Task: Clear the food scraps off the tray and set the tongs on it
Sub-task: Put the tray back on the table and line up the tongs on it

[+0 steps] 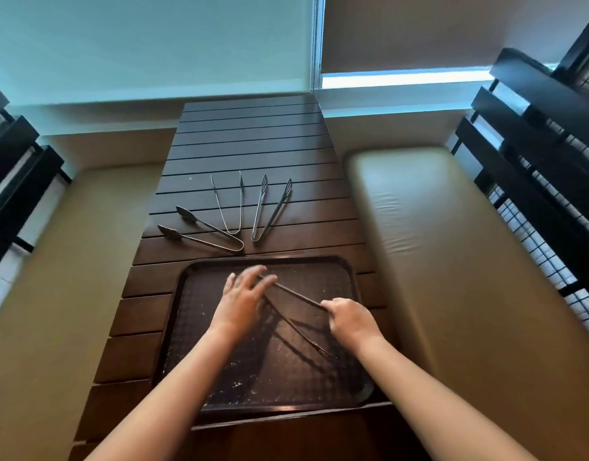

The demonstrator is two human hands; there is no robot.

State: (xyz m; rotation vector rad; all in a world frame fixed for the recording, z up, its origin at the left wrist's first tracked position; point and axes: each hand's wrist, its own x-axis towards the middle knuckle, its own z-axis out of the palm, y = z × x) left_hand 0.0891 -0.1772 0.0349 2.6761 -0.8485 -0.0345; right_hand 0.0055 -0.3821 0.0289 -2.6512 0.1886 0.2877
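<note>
Holding one pair of tongs [294, 322] over the middle of the tray [348, 271], we are gripping one of its arms in our right hand [349, 319], fingers curled round the metal, while our left hand [245, 294] is lying with fingers straight and loosely spread across the joined end. The other arm is slanting down toward the tray's near right corner, its toothed tip seeming to touch the surface, so we are probably using the tongs as a scraper, though motion blur is making that hard to confirm. Pale crumbs [236, 384] are lying scattered over the tray, thickest along its near edge, so the clearing is looking unfinished. The tray itself is sitting at the near end of the slatted table [253, 138]. Three more pairs of tongs [235, 211] are waiting fanned out on the slats just beyond the tray's far edge, likely parked there so the tray can be swept first.
</note>
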